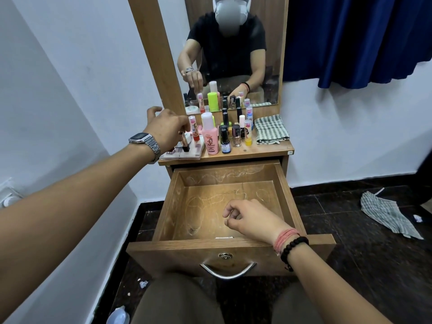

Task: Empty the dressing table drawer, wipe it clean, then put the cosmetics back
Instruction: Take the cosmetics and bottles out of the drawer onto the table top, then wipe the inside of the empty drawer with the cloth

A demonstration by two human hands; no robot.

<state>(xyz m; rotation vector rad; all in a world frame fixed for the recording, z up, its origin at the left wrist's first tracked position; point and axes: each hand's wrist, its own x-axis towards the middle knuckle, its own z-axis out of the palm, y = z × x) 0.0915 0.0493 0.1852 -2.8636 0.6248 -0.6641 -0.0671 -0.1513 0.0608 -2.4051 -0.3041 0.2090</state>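
Drawer [289, 197]: pulled out, bare wood, pale scuffs across its floor.
Cosmetics [211, 134]: upright, crowded on the tabletop under the mirror.
Left hand [167, 129]: fingertips pinched a slim dark-based tube [184, 142] over them.
Right hand [251, 218]: loosely curled, held nothing, over the drawer.

My left hand [167, 129] pinched a small bottle [184, 141] on the tabletop [261, 149]; my right hand [250, 218] hovered, loosely curled, inside the open drawer [177, 206].

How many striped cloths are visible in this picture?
2: one folded striped cloth at the right end of the dressing table top, one crumpled striped cloth on the dark floor, right.
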